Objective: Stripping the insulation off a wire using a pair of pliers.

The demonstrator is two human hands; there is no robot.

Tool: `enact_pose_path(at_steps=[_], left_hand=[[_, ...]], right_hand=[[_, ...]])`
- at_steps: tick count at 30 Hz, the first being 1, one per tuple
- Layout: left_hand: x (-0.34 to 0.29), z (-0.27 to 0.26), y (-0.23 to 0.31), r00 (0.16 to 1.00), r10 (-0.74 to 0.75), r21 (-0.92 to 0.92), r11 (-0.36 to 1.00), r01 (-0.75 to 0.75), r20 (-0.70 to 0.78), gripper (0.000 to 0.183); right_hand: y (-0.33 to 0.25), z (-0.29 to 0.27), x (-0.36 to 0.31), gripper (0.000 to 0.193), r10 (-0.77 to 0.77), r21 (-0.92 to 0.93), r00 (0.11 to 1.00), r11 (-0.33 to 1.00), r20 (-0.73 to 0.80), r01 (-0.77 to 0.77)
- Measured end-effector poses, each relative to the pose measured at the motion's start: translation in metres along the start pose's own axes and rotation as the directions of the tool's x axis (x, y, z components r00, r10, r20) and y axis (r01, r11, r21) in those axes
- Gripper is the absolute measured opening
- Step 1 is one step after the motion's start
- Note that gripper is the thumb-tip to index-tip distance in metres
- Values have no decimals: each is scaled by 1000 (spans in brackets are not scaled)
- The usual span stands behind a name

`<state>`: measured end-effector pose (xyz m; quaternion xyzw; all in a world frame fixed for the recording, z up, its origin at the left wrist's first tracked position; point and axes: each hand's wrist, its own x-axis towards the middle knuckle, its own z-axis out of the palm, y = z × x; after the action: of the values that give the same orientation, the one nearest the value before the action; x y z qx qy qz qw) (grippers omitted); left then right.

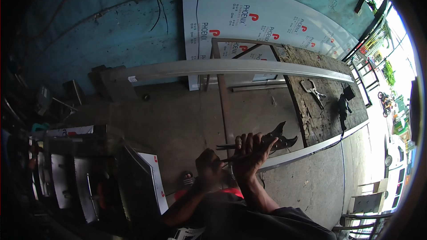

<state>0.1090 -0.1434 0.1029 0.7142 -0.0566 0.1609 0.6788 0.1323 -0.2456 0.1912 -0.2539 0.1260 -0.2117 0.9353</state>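
Observation:
A dark plier-like tool (283, 141) with two curved, hooked jaws and riveted plates is in my hands, its jaws spread toward the right. My right hand (249, 151) wraps around it just behind the jaws, and one handle juts out to the left past my fingers. Farther left, my left hand (209, 165) is closed around the end of the other handle. Both hands are above the near side of a metal frame table. On its wooden board (307, 120) lie silver locking pliers (313, 92) and a dark power tool (344, 106) with a cord.
A long metal channel (231, 67) spans the table's far part. The frame's near rail (311, 150) runs beside my right hand. Large sheet panels (275, 13) lean against the blue wall (111, 31). Metal pieces (84, 186) stand at lower left. Parked vehicles (396, 169) show at far right.

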Motion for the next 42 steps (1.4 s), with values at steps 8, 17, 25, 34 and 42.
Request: enact_pose_path(at_steps=[8, 17, 25, 34, 42], left_hand=[[7, -13, 20, 448, -681, -526, 107, 844, 580, 60], [5, -5, 2, 752, -582, -479, 588, 651, 308, 71], [6, -6, 26, 596, -744, -385, 477, 790, 302, 57], [16, -4, 6, 869, -467, -334, 802, 495, 166, 57], [14, 0, 27, 736, -611, -395, 624, 674, 291, 57]], right_hand=[[13, -15, 1, 55, -124, -81, 957, 985, 262, 150], [6, -14, 3, 53, -86, -86, 989, 992, 118, 97], [12, -13, -1, 51, -141, -64, 966, 985, 216, 158], [4, -6, 3, 50, -125, -130, 986, 982, 112, 139], [13, -9, -6, 50, -188, -114, 942, 967, 278, 227]])
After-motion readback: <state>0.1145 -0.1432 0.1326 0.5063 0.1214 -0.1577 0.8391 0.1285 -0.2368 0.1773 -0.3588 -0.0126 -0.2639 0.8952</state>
